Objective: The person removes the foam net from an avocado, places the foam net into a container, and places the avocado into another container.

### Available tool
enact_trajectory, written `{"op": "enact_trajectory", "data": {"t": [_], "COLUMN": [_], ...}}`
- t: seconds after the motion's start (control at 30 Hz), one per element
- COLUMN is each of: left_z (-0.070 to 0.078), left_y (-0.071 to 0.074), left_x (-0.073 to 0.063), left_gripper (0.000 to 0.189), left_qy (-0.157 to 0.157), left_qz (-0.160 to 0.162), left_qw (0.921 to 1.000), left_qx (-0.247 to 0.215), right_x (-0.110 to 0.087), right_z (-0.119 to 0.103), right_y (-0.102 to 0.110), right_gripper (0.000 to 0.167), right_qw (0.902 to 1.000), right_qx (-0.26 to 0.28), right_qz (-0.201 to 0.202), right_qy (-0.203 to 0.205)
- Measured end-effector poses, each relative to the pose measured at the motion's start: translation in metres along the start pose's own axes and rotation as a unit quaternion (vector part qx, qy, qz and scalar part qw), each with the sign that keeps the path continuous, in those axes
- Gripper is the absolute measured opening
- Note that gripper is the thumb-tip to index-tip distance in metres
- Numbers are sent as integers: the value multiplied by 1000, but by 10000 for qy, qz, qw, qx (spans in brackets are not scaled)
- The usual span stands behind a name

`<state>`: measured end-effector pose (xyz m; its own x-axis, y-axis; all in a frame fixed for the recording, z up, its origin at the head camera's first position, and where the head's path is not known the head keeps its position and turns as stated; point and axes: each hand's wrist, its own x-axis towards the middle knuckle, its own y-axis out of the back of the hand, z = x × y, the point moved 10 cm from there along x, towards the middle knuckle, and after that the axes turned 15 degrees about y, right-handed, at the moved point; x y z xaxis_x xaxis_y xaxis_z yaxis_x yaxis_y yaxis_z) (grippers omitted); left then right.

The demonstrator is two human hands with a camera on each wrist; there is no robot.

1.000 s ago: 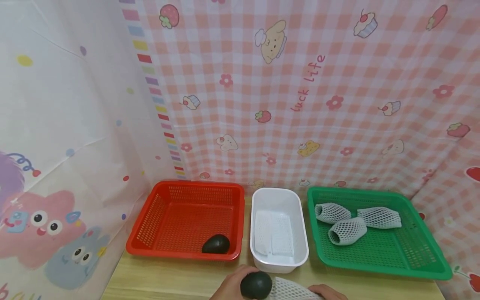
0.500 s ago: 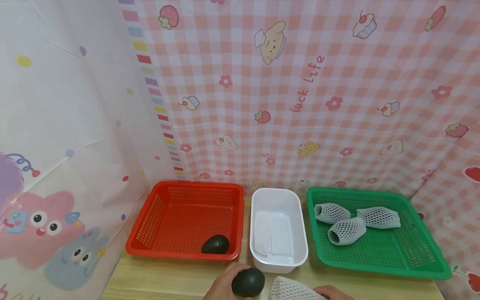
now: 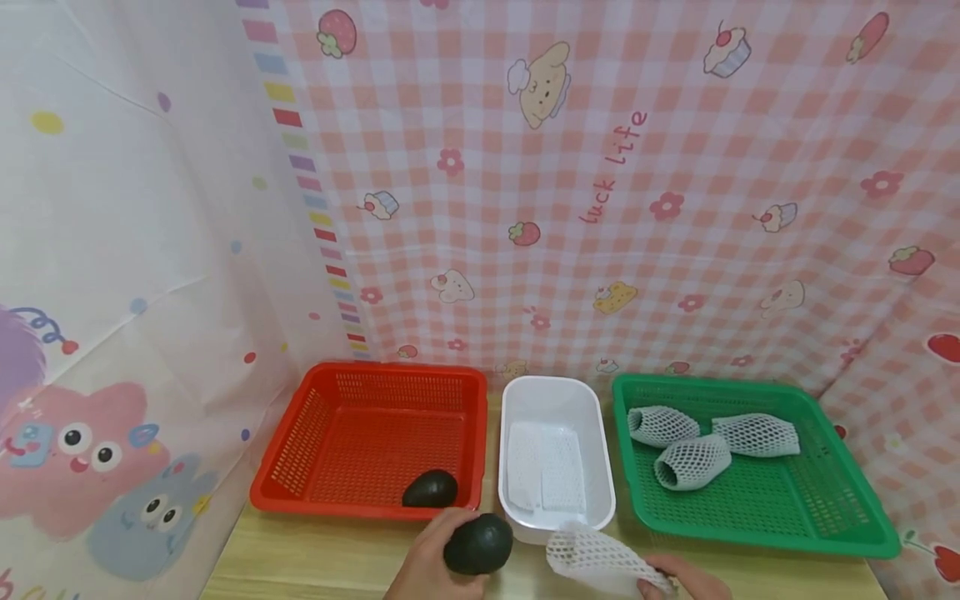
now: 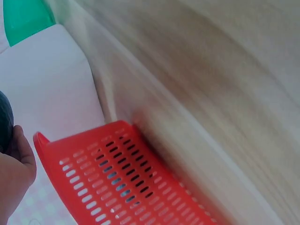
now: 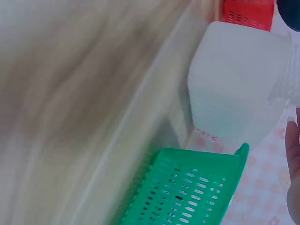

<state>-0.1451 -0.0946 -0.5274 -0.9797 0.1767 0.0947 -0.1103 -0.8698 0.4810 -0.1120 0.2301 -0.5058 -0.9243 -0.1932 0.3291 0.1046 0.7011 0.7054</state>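
In the head view my left hand (image 3: pixel 431 562) grips a dark green avocado (image 3: pixel 478 544) in front of the red basket. To its right, my right hand (image 3: pixel 686 579) pinches one end of a white foam net sleeve (image 3: pixel 596 557), whose other end overlaps the front rim of the white bin. The sleeve and the avocado are apart. At the left edge of the left wrist view, the avocado (image 4: pixel 5 122) shows partly beside the fingers (image 4: pixel 23 150). The right wrist view catches part of the net sleeve (image 5: pixel 290 79) above the right fingers (image 5: pixel 293 145).
A second avocado (image 3: pixel 431 489) lies in the front right corner of the red basket (image 3: pixel 367 508). The white bin (image 3: pixel 510 500) stands in the middle, with flat white material on its bottom. Three netted sleeves (image 3: pixel 693 462) lie in the green basket (image 3: pixel 757 542) on the right.
My left hand has carried the avocado leftward, away from the net sleeve. My right hand has moved slightly right, and the sleeve now reaches up over the white bin's front rim.
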Motion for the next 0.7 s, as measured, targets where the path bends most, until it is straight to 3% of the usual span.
{"op": "enact_trajectory", "data": {"t": [0.13, 0.23, 0.43, 0.7], "left_z": [6, 8, 8, 6], "left_y": [12, 21, 42, 62], "left_x": [2, 4, 6, 17], "left_gripper": [81, 81, 82, 78], "left_qy": [-340, -520, -925, -848], "left_qz": [332, 579, 1154, 1279], "left_qw": [9988, 9970, 9886, 9874], "left_qx": [-122, -19, 275, 377], "right_x": [3, 7, 18, 29], "right_z": [-17, -19, -25, -29], "right_y": [18, 26, 31, 32], "right_gripper": [36, 39, 43, 48], "right_qw": [9909, 9834, 9720, 9557], "right_qx": [-46, -3, 199, 738], "right_qz": [1235, 1718, 2062, 2128], "right_qy": [529, 587, 1110, 1895]}}
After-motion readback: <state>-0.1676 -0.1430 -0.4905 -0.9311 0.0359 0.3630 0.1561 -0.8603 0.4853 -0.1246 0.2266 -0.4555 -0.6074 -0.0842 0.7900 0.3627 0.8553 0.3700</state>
